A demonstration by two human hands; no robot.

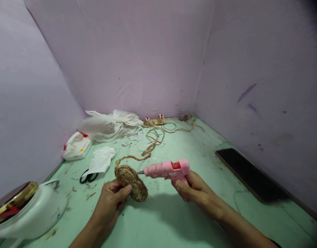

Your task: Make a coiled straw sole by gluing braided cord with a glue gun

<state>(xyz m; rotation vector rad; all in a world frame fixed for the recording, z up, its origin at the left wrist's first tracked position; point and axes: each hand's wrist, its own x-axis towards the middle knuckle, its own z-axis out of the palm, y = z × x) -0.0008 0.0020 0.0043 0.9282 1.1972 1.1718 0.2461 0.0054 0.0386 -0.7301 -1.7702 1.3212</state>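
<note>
Between the thumb and fingers of my left hand is a small sole-shaped piece of coiled straw rope, tilted above the table. From its upper left side a loose braided rope runs back across the table. My right hand is wrapped round the handle of a pink glue gun with a red patch on its body. The gun's metal nozzle points left and meets, or nearly meets, the upper right edge of the coiled piece. Whether glue is coming out is too small to tell.
Left of my hands lie black-handled scissors partly under white paper, a tissue pack and a white container. Plastic bags and finished-looking straw pieces stand at the back wall. A black phone lies right.
</note>
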